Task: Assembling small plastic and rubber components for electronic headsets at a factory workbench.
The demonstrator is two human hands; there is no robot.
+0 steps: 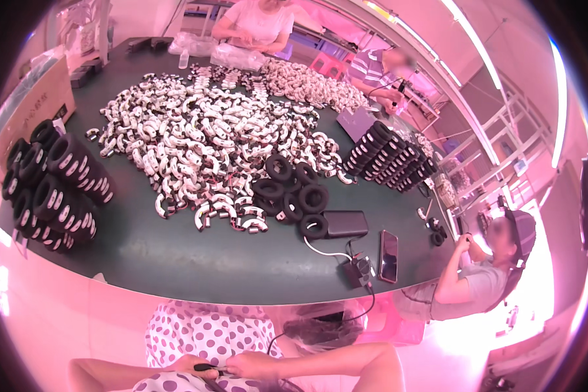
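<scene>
Both my hands are close together in front of my lap, below the table edge. My left hand (191,367) is closed round a black cable end (206,368), a short dark piece between thumb and fingers. My right hand (251,365) is closed beside it, its fingers meeting the same dark piece; most of what it grips is hidden. A black cable (374,302) hangs from a small black device (358,269) on the table and runs past a dark plastic bag (323,332) toward my right hand.
On the dark green table (176,255) lies a big heap of white curved parts (209,130). Black rings (313,197) lie before it; ring stacks (65,176) (389,157) stand both sides. A power bank (346,223) and phone (389,256) sit nearer. Co-workers (258,26) (379,68) (483,268) are around.
</scene>
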